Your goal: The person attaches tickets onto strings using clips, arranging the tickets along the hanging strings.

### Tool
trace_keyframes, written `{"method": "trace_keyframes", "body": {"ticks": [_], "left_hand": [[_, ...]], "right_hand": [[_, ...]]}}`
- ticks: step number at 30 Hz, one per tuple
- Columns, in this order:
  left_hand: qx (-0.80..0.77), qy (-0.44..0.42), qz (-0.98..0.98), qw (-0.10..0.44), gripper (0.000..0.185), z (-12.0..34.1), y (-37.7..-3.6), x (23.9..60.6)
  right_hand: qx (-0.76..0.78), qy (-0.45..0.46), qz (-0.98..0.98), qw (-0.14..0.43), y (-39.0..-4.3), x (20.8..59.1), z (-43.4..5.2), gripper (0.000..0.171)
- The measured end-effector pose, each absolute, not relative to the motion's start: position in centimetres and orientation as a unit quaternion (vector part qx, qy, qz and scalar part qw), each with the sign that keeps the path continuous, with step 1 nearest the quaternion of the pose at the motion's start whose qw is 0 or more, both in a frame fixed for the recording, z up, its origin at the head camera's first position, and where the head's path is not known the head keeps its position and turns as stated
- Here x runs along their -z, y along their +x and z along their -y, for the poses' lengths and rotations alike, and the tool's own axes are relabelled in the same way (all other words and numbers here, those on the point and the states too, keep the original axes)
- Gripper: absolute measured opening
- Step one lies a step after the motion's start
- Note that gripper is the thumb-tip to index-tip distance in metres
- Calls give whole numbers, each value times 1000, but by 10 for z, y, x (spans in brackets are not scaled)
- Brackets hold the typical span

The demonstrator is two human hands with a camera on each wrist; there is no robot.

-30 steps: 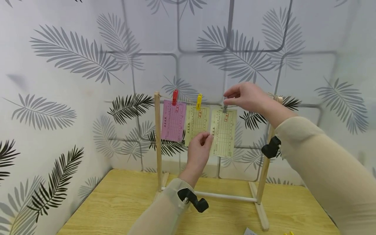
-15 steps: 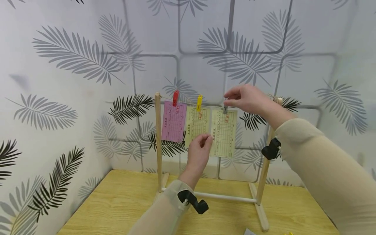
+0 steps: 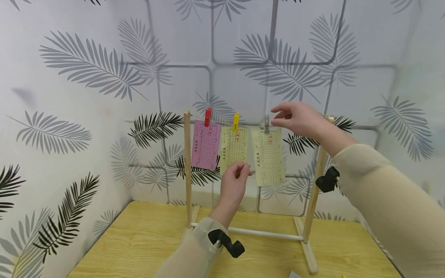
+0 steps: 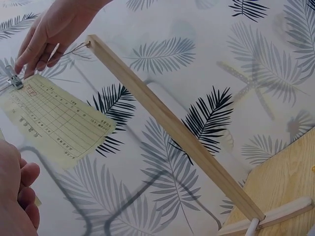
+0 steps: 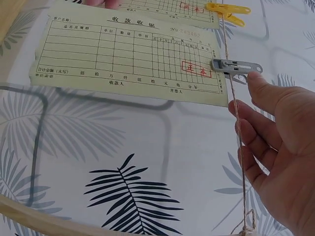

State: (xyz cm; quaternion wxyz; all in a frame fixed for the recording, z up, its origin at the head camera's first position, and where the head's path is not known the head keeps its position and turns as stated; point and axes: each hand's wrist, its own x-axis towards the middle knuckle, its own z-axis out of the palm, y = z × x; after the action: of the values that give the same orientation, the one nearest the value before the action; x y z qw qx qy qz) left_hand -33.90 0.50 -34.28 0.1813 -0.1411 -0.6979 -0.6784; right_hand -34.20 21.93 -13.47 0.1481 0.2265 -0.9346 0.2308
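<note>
Three slips hang from one string (image 5: 235,128) strung across a wooden frame (image 3: 187,166) standing near the table's (image 3: 139,239) far edge: one pink slip (image 3: 205,144), two pale yellow. Three pegs, one each: red peg (image 3: 207,116), yellow peg (image 3: 236,121), grey peg (image 3: 267,124). The middle slip (image 3: 233,148) hangs between the pink one and the rightmost slip (image 3: 268,156).

Since half a second ago: the right hand (image 3: 297,117) has come off the grey peg, fingers now spread; the left hand (image 3: 233,183) has let go of the rightmost slip's lower corner and dropped a little. The slip now hangs by its peg alone, slightly tilted, lower edge swung toward the right post.

Right hand: raised at string height, just right of the grey peg, fingers relaxed and straightish, released; in the right wrist view a fingertip (image 5: 256,81) sits at the peg's end, palm beside the string. Left hand: raised on an upright forearm, below the middle slip and just left of the rightmost slip's bottom corner, fingers loosely curled, thumb and forefinger near each other, grasping nothing
</note>
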Motion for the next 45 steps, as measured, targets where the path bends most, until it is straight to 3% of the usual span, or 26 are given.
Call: {"method": "trace_keyframes", "body": {"ticks": [12,20,34,45], "left_hand": [[685,-130,693,182,24,2,-336,352],[705,-129,677,167,23,12,-328,360],[722,-119,665,148,23,17,-312,384],[736,-109,657,119,25,17,-301,416]], "right_hand": [[-204,226,931,201,-327,140,-233,48],[-224,233,912,254,-304,163,-240,44],[-276,212,900,263,-263,232,-252,44],[-316,158,904,242,-249,312,-277,43]]}}
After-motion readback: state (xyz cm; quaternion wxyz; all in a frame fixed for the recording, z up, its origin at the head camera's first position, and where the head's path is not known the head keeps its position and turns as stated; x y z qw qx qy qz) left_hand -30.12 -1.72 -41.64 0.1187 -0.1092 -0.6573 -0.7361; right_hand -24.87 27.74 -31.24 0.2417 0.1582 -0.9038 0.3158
